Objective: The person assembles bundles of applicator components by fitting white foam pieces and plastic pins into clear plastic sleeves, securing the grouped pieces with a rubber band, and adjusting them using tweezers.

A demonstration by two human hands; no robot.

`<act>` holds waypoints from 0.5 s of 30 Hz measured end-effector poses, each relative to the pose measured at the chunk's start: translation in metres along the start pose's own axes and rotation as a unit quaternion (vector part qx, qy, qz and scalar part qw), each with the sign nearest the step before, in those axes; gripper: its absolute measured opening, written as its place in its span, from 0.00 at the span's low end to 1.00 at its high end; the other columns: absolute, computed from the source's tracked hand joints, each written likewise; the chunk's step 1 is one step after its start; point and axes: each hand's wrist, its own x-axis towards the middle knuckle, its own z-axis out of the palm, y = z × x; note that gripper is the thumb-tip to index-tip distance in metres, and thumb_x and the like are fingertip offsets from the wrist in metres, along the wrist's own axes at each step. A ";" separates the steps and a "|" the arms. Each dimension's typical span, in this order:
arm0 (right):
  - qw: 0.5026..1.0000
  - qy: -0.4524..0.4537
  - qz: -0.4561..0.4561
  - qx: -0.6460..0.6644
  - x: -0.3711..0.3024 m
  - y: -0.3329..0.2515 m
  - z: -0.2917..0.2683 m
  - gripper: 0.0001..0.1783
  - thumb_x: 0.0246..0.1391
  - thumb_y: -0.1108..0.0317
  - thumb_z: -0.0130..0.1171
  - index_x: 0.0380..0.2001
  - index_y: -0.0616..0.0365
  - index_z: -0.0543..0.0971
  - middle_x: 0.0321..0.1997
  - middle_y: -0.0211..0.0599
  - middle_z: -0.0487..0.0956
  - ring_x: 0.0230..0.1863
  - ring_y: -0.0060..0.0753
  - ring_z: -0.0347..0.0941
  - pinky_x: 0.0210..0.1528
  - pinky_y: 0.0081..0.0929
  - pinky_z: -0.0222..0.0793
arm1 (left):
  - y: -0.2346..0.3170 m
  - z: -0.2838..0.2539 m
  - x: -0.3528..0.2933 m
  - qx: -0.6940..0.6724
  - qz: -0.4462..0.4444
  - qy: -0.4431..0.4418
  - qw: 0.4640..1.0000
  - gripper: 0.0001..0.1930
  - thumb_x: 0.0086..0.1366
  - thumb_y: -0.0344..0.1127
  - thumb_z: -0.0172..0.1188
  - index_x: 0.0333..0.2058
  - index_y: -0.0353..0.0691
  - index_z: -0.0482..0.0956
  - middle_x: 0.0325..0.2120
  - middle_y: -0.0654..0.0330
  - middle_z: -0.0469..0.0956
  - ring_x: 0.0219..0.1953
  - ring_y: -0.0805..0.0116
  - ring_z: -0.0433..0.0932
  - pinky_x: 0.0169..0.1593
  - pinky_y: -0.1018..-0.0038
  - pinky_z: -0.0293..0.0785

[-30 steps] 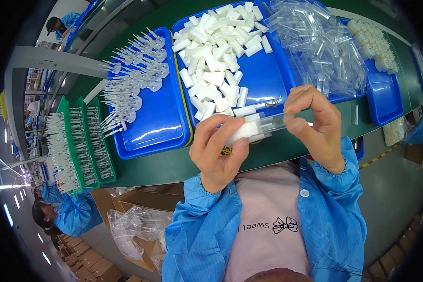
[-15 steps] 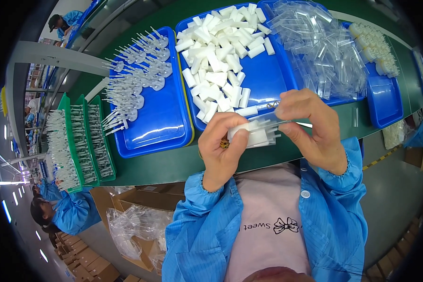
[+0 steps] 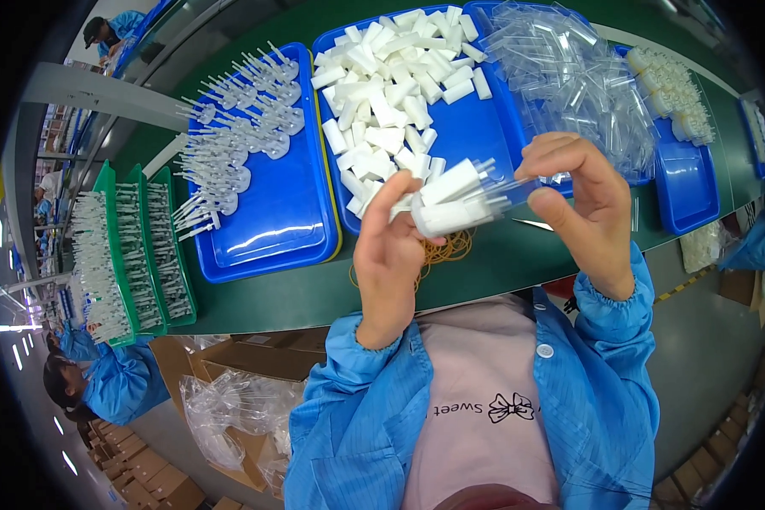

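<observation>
My left hand (image 3: 387, 263) grips a clear plastic-based assembly (image 3: 455, 204) with white foam-like blocks and thin clear prongs pointing right. It is tilted over the front edge of the middle tray. My right hand (image 3: 586, 208) pinches a thin clear plastic piece (image 3: 520, 189) between thumb and fingers. That piece reaches to the prongs' ends; whether it is inside or only against them I cannot tell. Below the assembly, tan rubber bands (image 3: 452, 248) lie on the green table (image 3: 314, 310).
Along the table stand a blue tray of clear stemmed parts (image 3: 251, 127), a blue tray of white blocks (image 3: 391, 110), a heap of clear plastic pieces (image 3: 578, 93) and bundled small parts (image 3: 671, 93). Green racks (image 3: 119, 246) hold stems at left. An open carton (image 3: 229, 357) sits below.
The assembly has turned so its blocks and prongs show more, and the left fingers have opened around it. My right hand has moved slightly right and up, with the clear piece.
</observation>
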 end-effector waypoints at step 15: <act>0.995 -0.016 -0.057 -0.081 0.001 -0.002 -0.011 0.10 0.41 0.75 0.64 0.31 0.59 0.77 0.35 0.34 0.77 0.46 0.37 0.69 0.52 0.32 0.62 | -0.009 -0.016 -0.001 0.043 0.028 -0.036 0.998 0.24 0.55 0.22 0.63 0.50 0.31 0.67 0.48 0.54 0.68 0.50 0.64 0.72 0.53 0.70 0.71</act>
